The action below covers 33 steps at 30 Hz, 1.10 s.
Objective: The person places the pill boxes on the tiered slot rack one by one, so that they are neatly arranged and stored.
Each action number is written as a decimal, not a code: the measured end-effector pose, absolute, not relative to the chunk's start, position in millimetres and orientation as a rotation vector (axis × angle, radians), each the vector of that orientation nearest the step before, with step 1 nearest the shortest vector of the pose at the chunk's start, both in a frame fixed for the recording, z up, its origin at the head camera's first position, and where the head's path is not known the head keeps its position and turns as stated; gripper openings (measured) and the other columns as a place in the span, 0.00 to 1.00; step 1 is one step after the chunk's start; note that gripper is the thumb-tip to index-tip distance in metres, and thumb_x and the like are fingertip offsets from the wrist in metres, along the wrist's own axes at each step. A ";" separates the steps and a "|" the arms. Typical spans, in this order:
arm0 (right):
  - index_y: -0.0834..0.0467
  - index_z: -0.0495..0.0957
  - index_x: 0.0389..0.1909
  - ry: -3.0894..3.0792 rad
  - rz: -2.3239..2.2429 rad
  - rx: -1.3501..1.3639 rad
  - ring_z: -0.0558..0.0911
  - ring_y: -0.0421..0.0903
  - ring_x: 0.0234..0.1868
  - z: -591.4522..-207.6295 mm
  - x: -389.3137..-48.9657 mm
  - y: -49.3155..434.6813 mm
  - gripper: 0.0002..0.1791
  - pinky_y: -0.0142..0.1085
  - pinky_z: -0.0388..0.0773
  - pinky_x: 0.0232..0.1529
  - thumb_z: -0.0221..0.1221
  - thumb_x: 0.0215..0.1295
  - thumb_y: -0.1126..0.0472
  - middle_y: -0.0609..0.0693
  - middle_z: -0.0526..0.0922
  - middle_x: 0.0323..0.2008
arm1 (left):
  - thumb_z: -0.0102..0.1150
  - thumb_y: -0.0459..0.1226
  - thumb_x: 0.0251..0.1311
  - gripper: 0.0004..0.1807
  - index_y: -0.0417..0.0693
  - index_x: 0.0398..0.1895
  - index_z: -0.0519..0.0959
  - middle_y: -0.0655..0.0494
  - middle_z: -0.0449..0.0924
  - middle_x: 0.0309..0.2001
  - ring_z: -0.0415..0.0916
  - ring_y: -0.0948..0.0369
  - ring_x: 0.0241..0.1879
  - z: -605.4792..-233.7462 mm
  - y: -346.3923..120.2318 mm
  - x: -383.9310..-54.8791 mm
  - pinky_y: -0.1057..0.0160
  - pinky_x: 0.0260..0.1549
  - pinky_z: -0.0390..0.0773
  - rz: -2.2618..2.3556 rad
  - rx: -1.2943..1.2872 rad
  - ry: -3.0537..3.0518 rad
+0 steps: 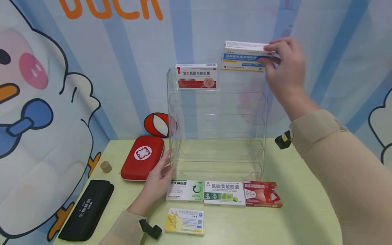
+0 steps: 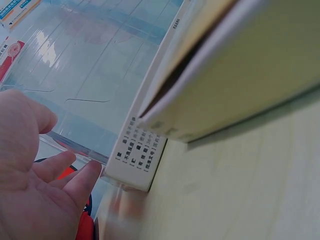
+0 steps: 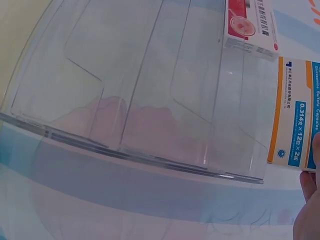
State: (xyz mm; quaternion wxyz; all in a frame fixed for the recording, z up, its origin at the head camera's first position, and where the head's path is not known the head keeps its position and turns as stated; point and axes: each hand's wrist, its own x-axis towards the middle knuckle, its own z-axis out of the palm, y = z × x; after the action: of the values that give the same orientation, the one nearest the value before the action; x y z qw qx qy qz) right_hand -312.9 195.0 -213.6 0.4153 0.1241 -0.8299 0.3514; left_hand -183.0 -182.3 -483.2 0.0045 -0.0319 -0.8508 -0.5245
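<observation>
Pinching blue-white box with right hand, upper right of frame, at top of clear rack; resting left hand, with fingers loosely extended, against rack's side, left of lower centre.

The surface carried a clear rack and red case near its back edge, a cylinder and black case along its left, and, nearer the front, three boxes in a row and a yellow-and-white box.
</observation>
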 end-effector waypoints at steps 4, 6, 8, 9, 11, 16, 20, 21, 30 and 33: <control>0.68 0.83 0.57 -2.113 0.883 0.309 0.82 0.46 0.67 -217.3 -317.7 195.6 0.14 0.31 0.85 0.68 0.66 0.78 0.65 0.57 0.79 0.65 | 0.62 0.40 0.80 0.45 0.79 0.90 0.51 0.51 0.67 0.85 0.71 0.44 0.82 -481.8 -181.7 -181.8 0.45 0.74 0.79 -1.647 -0.091 -2.673; 0.67 0.83 0.58 -2.140 0.871 0.285 0.82 0.45 0.67 -219.8 -318.5 196.8 0.14 0.33 0.85 0.69 0.66 0.78 0.64 0.56 0.79 0.66 | 0.62 0.40 0.80 0.45 0.78 0.90 0.51 0.51 0.67 0.85 0.71 0.44 0.82 -481.1 -181.2 -181.3 0.45 0.74 0.79 -1.650 -0.088 -2.675; 0.66 0.83 0.59 -2.162 0.858 0.268 0.82 0.46 0.68 -222.0 -319.0 198.2 0.14 0.35 0.85 0.69 0.65 0.79 0.64 0.56 0.78 0.67 | 0.62 0.40 0.80 0.45 0.78 0.90 0.51 0.51 0.67 0.85 0.71 0.45 0.82 -480.4 -180.8 -181.0 0.45 0.74 0.79 -1.649 -0.087 -2.677; 0.66 0.83 0.59 -2.175 0.850 0.259 0.81 0.47 0.69 -223.3 -319.2 198.9 0.14 0.36 0.85 0.70 0.65 0.79 0.63 0.56 0.78 0.67 | 0.62 0.40 0.80 0.45 0.78 0.90 0.51 0.52 0.67 0.85 0.71 0.45 0.82 -480.2 -180.5 -181.1 0.45 0.74 0.79 -1.647 -0.085 -2.677; 0.65 0.82 0.60 -2.198 0.834 0.248 0.81 0.47 0.70 -226.3 -320.0 200.3 0.14 0.37 0.85 0.71 0.64 0.80 0.63 0.56 0.78 0.68 | 0.62 0.40 0.80 0.45 0.78 0.90 0.51 0.52 0.67 0.85 0.71 0.45 0.82 -479.7 -180.0 -181.1 0.46 0.74 0.79 -1.647 -0.083 -2.675; 0.65 0.82 0.60 -2.219 0.832 0.252 0.81 0.48 0.71 -232.4 -321.8 202.2 0.15 0.38 0.85 0.71 0.64 0.80 0.64 0.56 0.77 0.69 | 0.62 0.39 0.80 0.45 0.77 0.90 0.52 0.52 0.67 0.85 0.71 0.44 0.81 -481.0 -180.2 -182.2 0.46 0.74 0.79 -1.644 -0.086 -2.670; 0.65 0.81 0.61 -2.222 0.827 0.263 0.82 0.49 0.70 -234.4 -321.6 202.7 0.15 0.38 0.84 0.73 0.64 0.80 0.62 0.57 0.77 0.69 | 0.62 0.40 0.80 0.45 0.77 0.90 0.51 0.51 0.67 0.85 0.71 0.44 0.81 -481.8 -180.8 -182.8 0.46 0.74 0.79 -1.644 -0.092 -2.669; 0.65 0.81 0.61 -2.222 0.822 0.267 0.82 0.50 0.70 -235.0 -321.5 202.7 0.16 0.38 0.84 0.73 0.63 0.80 0.62 0.58 0.77 0.69 | 0.62 0.40 0.80 0.45 0.78 0.90 0.51 0.51 0.67 0.85 0.71 0.44 0.81 -481.8 -181.0 -182.9 0.46 0.74 0.79 -1.645 -0.092 -2.668; 0.62 0.80 0.64 -2.309 0.782 0.263 0.82 0.55 0.71 -242.0 -322.8 200.3 0.17 0.48 0.82 0.75 0.62 0.82 0.59 0.57 0.77 0.70 | 0.62 0.40 0.80 0.45 0.79 0.90 0.51 0.52 0.67 0.85 0.71 0.44 0.81 -482.3 -182.1 -182.9 0.45 0.74 0.79 -1.645 -0.092 -2.667; 0.62 0.81 0.64 -2.311 0.773 0.267 0.80 0.57 0.70 -245.1 -324.1 200.0 0.17 0.51 0.81 0.75 0.62 0.82 0.58 0.58 0.78 0.69 | 0.62 0.40 0.80 0.45 0.80 0.89 0.52 0.52 0.67 0.85 0.71 0.44 0.81 -483.1 -182.3 -183.2 0.45 0.73 0.79 -1.647 -0.093 -2.665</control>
State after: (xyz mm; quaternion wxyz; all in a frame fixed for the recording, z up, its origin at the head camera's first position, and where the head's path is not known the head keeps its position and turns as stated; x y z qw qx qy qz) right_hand -324.1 200.0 -245.1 0.3383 0.1026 -0.8871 0.2968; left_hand -183.2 -182.3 -483.1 0.0036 -0.0295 -0.8503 -0.5255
